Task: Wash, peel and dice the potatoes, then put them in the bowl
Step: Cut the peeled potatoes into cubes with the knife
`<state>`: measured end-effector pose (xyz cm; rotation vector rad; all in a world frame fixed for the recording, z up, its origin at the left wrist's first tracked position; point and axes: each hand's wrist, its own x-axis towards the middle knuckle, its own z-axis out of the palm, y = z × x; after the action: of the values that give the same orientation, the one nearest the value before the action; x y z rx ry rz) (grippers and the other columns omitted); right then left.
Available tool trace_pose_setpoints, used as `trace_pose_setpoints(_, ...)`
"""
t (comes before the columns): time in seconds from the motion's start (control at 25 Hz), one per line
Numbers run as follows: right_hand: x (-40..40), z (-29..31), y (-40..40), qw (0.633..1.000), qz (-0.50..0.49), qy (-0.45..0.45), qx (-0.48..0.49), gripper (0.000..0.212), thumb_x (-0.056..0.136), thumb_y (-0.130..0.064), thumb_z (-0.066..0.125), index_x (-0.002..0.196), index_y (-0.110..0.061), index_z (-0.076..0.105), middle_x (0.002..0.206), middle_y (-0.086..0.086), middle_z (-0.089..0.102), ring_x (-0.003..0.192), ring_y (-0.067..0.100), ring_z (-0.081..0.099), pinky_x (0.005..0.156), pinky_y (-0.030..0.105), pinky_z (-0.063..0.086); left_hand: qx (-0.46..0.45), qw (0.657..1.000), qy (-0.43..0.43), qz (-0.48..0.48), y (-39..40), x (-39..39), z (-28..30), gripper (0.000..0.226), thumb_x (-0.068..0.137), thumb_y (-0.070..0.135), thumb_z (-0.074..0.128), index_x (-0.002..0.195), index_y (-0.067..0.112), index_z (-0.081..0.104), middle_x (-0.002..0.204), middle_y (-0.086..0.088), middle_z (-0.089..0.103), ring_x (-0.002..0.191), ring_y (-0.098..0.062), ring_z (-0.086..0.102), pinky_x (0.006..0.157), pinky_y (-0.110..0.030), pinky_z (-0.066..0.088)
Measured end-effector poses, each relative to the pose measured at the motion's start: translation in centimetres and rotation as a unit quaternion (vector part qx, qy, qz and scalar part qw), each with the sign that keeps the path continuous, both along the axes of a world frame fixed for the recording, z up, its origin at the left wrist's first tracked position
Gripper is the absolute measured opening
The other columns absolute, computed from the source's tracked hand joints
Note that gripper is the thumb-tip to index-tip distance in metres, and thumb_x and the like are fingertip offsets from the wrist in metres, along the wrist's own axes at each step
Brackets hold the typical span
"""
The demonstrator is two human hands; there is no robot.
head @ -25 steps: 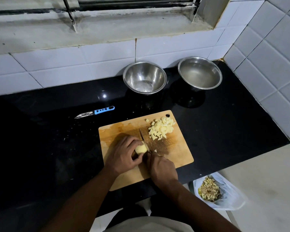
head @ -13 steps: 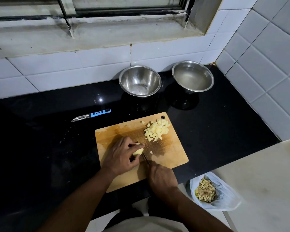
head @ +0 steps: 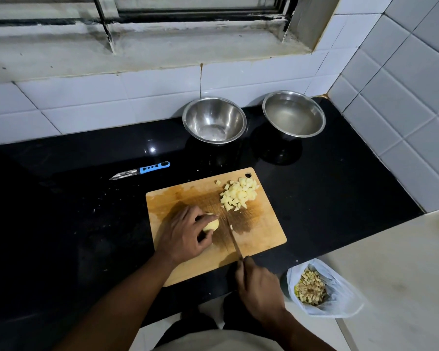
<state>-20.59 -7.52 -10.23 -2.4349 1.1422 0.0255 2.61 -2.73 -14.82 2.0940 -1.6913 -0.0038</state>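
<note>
I note a black, glossy tabletop [head: 340, 188] against a white tiled wall, with a window sill above it. On the tabletop lies a wooden cutting board [head: 261, 231], set at a slight angle, its hanging hole at the far right corner. Behind the board, near the wall, stand two steel bowls, well apart from the board: the left bowl [head: 214, 119] shows only a little wetness at its bottom, and the right bowl [head: 293, 113] holds what looks like clear water. Below the tabletop's near right edge hangs a white plastic bag [head: 340, 295] holding peel scraps.

My left hand [head: 185, 236] rests on the board's near left part, its fingers curled over a peeled potato piece [head: 211, 224] and pinning it to the wood. My right hand [head: 259, 285] sits at the board's near edge, fingers wrapped around the handle of a knife [head: 235, 239]; the thin blade runs away from me across the board, just right of the held potato piece. I cannot tell whether the edge touches the wood.

A heap of diced potato [head: 240, 195] lies on the board's far right part, none of it in either bowl. A blue-handled peeler [head: 140, 170] lies on the tabletop left of the board, apart from it.
</note>
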Motion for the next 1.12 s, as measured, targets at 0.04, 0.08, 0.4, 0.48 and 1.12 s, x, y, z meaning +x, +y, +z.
trace_pose_setpoints(0.04,0.7,0.1,-0.3,1.0,-0.015,-0.011,0.005,0.028,0.104,-0.042,0.029,0.091,-0.025,0.046,0.075,0.004,0.065,0.069,0.026,0.063,0.061,0.038,0.041,-0.011,1.0,0.004,0.002,0.2,-0.1,0.1,0.039,0.089,0.038,0.063,0.126,0.026,0.065,0.105,0.002,0.054,0.097,-0.017,0.056,0.073,-0.03,0.051)
trace_pose_setpoints(0.08,1.6,0.2,-0.7,1.0,-0.023,-0.019,0.007,0.028,0.105,-0.042,0.027,0.091,-0.024,0.044,0.075,0.002,0.063,0.07,0.025,0.062,0.063,0.038,0.043,-0.021,1.0,0.009,0.003,0.4,-0.2,0.1,0.037,0.089,0.038,0.065,0.123,0.024,0.067,0.106,0.003,0.057,0.097,-0.017,0.058,0.074,-0.029,0.052)
trace_pose_setpoints(0.4,6.3,-0.4,-2.4,0.998,0.034,-0.046,-0.005,0.036,0.105,-0.043,0.026,0.101,-0.024,0.056,0.084,-0.002,0.068,0.069,0.018,0.062,0.061,0.029,0.038,-0.051,0.998,0.043,0.005,1.1,0.1,0.0,0.032,0.09,0.039,0.07,0.116,0.021,0.073,0.113,0.007,0.068,0.105,-0.012,0.064,0.083,-0.028,0.056)
trace_pose_setpoints(0.48,6.2,0.0,-2.5,0.998,0.047,-0.038,-0.009,0.036,0.105,-0.042,0.028,0.1,-0.024,0.058,0.084,-0.002,0.068,0.069,0.017,0.061,0.061,0.026,0.032,-0.055,0.997,0.046,0.004,1.0,0.2,-0.1,0.033,0.09,0.04,0.07,0.117,0.02,0.073,0.115,0.007,0.069,0.105,-0.012,0.065,0.084,-0.028,0.056)
trace_pose_setpoints(1.12,6.9,0.9,-2.8,0.983,0.156,0.092,-0.021,0.038,0.107,-0.029,0.028,0.108,-0.006,0.059,0.101,0.013,0.067,0.084,0.033,0.064,0.063,0.038,0.047,-0.004,1.0,-0.03,-0.001,0.9,0.0,0.2,0.042,0.098,0.045,0.054,0.138,0.033,0.057,0.112,0.01,0.06,0.099,-0.015,0.059,0.06,-0.032,0.053)
